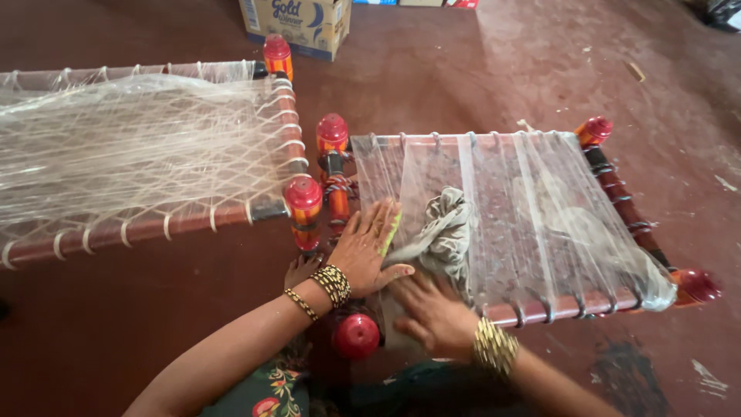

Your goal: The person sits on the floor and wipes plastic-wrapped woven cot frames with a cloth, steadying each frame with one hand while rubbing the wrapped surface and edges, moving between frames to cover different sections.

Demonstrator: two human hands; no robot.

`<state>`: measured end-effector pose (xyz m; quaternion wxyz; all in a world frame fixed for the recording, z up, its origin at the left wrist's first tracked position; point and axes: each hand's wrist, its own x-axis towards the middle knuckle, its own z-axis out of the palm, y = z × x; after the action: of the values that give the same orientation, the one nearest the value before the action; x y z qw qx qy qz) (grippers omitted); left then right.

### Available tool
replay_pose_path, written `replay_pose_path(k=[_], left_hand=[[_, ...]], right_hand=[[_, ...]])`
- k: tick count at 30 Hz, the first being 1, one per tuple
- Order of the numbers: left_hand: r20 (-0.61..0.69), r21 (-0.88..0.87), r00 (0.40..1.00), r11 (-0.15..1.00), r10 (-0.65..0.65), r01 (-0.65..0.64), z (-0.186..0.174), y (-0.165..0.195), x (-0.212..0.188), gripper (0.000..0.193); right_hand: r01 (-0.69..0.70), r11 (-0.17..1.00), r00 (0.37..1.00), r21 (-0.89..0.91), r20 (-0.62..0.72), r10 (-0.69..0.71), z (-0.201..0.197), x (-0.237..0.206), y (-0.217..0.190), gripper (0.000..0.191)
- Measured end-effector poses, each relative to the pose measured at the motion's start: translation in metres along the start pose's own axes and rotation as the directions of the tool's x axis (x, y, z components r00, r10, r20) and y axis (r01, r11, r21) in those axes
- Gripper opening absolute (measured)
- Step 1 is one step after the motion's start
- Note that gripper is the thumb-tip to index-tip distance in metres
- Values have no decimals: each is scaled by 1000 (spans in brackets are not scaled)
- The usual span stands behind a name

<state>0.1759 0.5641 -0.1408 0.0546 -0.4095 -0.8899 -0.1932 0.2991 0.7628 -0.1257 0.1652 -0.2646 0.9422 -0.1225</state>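
Both hands lie flat and open on the near left corner of the small woven stool frame [540,305], gripping nothing: the left hand [369,251] apparently pins a thin yellow-green strip [391,232], the right hand [432,313] presses beside a grey cloth [444,232]. Uneven pressure could shift the taut clear strands [532,201], or let the strip slip.

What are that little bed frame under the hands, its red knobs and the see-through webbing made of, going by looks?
Frame: probably wood, lacquered glossy red-brown. Knobs: turned wood or plastic, shiny red; hard to tell which. Webbing: clear plastic-looking strips, glinting and see-through. Both hands, left and right, press flat beside a grey cloth, seemingly soft fabric.
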Motion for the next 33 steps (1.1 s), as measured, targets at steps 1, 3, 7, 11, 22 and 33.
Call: replay_pose_path(k=[1,3,7,11,22,33], left_hand=[[-12,9,1000,1000,5,-5,0,0,0,107],[-27,-7,1000,1000,6,-6,-1,-1,1,105],[-10,-65,1000,998,2,-3,-5,-2,-1,105],[3,-101,1000,995,8,-8,-9,-4,-2,104],[145,-28,988,998,-58,63,-22,7,6,116],[246,109,969,994,-32,5,-22,12,-1,126]], right_hand=[[116,992,989,46,-96,-111,-1,12,13,75],[351,931,902,98,-302,-308,-6,48,45,81],[301,839,953,-453,185,-242,-32,150,94,81],[9,992,970,-127,-239,-40,-72,216,120,79],[-349,937,716,-22,-651,251,-48,209,100,73],[27,987,936,156,-350,30,24,38,25,48]])
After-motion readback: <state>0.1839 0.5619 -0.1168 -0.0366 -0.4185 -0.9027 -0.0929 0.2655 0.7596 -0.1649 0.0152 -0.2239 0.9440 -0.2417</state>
